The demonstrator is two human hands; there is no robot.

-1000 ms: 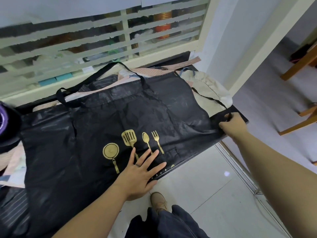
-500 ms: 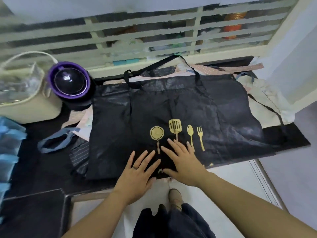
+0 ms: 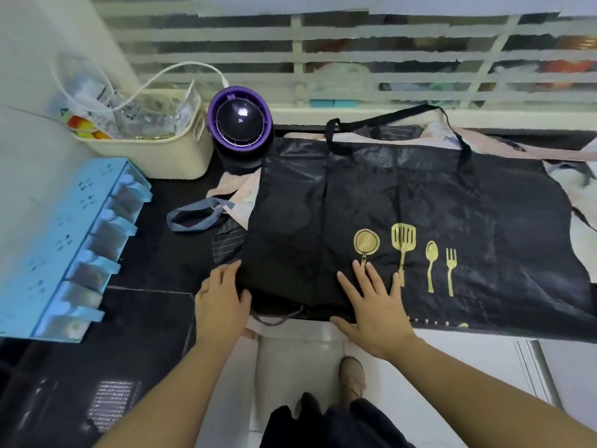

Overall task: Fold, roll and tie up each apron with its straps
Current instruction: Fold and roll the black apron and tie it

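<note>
A black apron [image 3: 436, 195] with gold utensil prints lies spread flat on the dark counter [image 3: 155, 305], its neck strap [image 3: 387, 124] looping at the far edge. My left hand [image 3: 221, 302] rests at the apron's near left corner, fingers on the edge of the cloth. My right hand [image 3: 371, 299] lies flat on the apron just below the gold pan print, fingers spread. A thin dark strap [image 3: 277, 318] hangs off the counter edge between my hands. More aprons, pink, striped and cream, lie under the black one.
A cream basket [image 3: 155, 156] with clear packets and a purple-rimmed round appliance [image 3: 240, 121] stand at the back left. A blue plastic rack [image 3: 64, 240] lies at the left. A slatted white window screen runs behind. Below the counter edge are the floor and my shoe [image 3: 353, 379].
My left hand slid left to the apron's near left corner. My right hand moved from the right corner to the apron's middle and then leftward. The view swung left.
</note>
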